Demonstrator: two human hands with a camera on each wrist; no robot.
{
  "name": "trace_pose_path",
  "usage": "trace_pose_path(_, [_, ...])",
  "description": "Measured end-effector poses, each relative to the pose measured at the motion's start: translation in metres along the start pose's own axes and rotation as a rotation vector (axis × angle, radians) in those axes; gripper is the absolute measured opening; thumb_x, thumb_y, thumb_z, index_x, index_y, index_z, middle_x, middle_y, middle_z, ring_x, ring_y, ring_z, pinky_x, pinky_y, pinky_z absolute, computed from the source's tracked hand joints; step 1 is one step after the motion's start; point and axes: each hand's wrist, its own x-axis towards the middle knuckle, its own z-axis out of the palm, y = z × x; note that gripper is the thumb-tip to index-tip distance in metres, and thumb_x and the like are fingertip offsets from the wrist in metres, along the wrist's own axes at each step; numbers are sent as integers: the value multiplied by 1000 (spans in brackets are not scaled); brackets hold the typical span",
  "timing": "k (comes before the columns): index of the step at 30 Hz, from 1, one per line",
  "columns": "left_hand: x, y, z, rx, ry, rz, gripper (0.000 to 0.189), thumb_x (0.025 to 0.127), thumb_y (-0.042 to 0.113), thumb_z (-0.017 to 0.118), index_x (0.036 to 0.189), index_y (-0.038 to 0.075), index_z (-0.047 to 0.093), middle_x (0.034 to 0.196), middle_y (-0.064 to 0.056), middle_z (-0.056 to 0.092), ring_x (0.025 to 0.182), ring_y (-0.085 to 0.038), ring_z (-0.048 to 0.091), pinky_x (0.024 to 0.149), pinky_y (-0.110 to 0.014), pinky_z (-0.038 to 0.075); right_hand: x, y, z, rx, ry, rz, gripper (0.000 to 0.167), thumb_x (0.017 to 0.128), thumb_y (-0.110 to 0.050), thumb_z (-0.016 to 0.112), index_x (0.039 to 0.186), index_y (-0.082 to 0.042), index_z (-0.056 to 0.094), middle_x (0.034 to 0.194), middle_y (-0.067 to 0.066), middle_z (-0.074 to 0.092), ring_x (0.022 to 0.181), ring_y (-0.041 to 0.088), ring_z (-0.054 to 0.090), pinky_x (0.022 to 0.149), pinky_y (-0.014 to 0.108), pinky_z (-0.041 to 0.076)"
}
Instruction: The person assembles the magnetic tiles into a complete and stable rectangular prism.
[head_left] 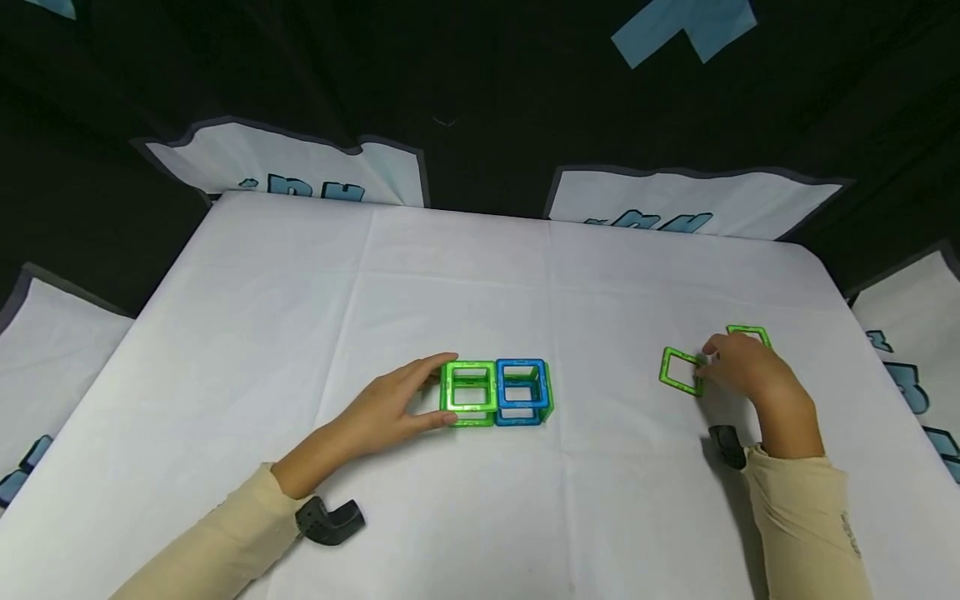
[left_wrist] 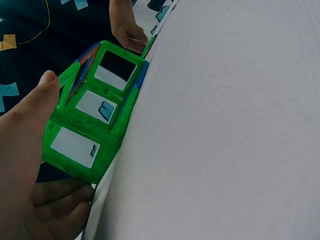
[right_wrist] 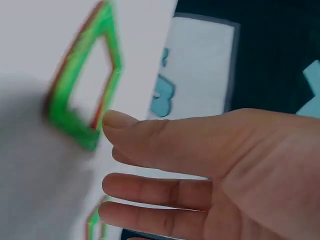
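Two joined cubes of magnetic frame tiles stand mid-table, a green cube (head_left: pixel 470 407) on the left and a cube with blue tiles (head_left: pixel 522 363) on the right. My left hand (head_left: pixel 382 408) holds the green cube's left end, thumb on the near side and fingers at the far side. In the left wrist view the green tiles (left_wrist: pixel 75 125) sit between thumb and fingers. Off to the right, my right hand (head_left: pixel 750 371) pinches a green square tile (head_left: pixel 664 365) by its edge, between thumb (right_wrist: pixel 122 122) and forefinger. That tile is tilted in the right wrist view.
Another green square tile (head_left: pixel 761 333) lies just beyond my right hand, partly hidden by it. A white cloth (head_left: pixel 450 517) covers the table. Dark curtains (head_left: pixel 487 100) with pale printed panels hang behind the far edge. A dark wrist device (head_left: pixel 330 522) sits at my left cuff.
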Motion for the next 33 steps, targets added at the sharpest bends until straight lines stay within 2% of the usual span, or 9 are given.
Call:
trace_pose_path(3, [-1, 0, 0, 3, 2, -2, 72, 80, 50, 64, 139, 21, 33, 122, 2, 55, 109, -13, 54, 91, -39, 45, 4, 3, 4, 5, -34, 4, 40, 84, -16, 62, 110, 13, 55, 106, 32, 57, 91, 41, 56, 69, 47, 47])
trace_pose_path(9, [-1, 0, -1, -6, 2, -2, 72, 80, 50, 63, 139, 22, 33, 123, 2, 54, 109, -14, 54, 91, -39, 45, 8, 0, 6, -1, -39, -17, 28, 85, -15, 61, 98, 10, 58, 92, 24, 61, 77, 30, 56, 63, 39, 46])
trace_pose_path(15, [-1, 0, 0, -1, -2, 1, 72, 80, 50, 63, 139, 21, 34, 123, 1, 55, 109, -14, 54, 92, -39, 45, 8, -6, 9, 7, -7, -77, 24, 84, -15, 62, 93, 7, 59, 88, 21, 60, 78, 30, 56, 65, 41, 46])
trace_pose_path(21, [-2, 0, -1, 0, -9, -5, 73, 80, 51, 63, 139, 20, 34, 122, 2, 55, 109, -13, 54, 91, -38, 45, 0, -25, 12, 34, 147, -227, 17, 83, -15, 65, 87, 1, 61, 90, 16, 54, 82, 28, 53, 71, 43, 45])
trace_pose_path(25, [-2, 0, -1, 1, -12, 0, 73, 80, 50, 63, 139, 20, 33, 122, 1, 55, 109, -14, 53, 92, -39, 45, -13, -42, 8, 70, 294, -360, 11, 81, -10, 67, 86, -2, 62, 95, 17, 51, 91, 33, 51, 79, 49, 42])
trace_pose_path(30, [-2, 1, -1, 3, -18, 5, 72, 81, 49, 62, 140, 19, 33, 123, 0, 54, 110, -14, 53, 92, -39, 44, -31, -72, 6, 104, 523, -577, 13, 74, -5, 73, 81, -5, 62, 98, 16, 51, 96, 34, 50, 80, 47, 42])
trace_pose_path(33, [-2, 0, -2, 3, -19, 8, 71, 82, 49, 61, 140, 19, 33, 124, 0, 54, 111, -15, 53, 93, -39, 44, -42, -93, 8, 107, 605, -662, 16, 71, -5, 75, 79, -9, 61, 104, 17, 52, 105, 37, 47, 86, 50, 39])
